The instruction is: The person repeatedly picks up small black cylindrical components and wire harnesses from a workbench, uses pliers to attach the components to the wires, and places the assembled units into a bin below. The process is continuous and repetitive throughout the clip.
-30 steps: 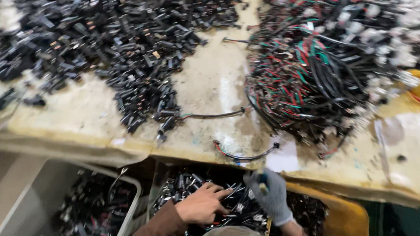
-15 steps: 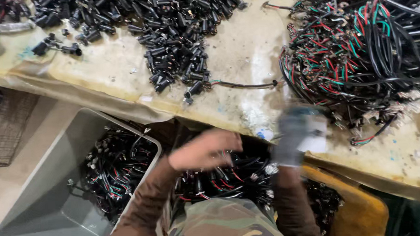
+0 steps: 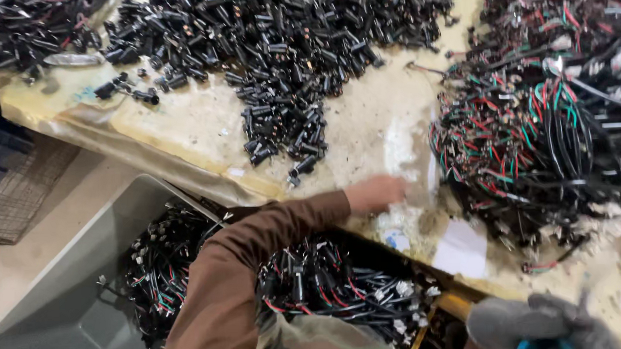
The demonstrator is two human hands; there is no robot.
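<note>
Left hand [image 3: 375, 192], bare below a brown sleeve, laid on the worn, cream-coloured tabletop [image 3: 203, 123] just beside a tangled heap of red, green and black wires [image 3: 532, 144]; fingers blurred, grip impossible to tell. Right hand [image 3: 533, 323], in a grey knit glove, low at the frame's edge, blurred too, hold unclear. Small black cylindrical parts [image 3: 284, 57] piled thickly across the tabletop; more wired pieces in a grey plastic bin [image 3: 70, 276] below.

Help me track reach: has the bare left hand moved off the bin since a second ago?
Yes. The left hand went from the bin up onto the table, toward the wire pile.
</note>
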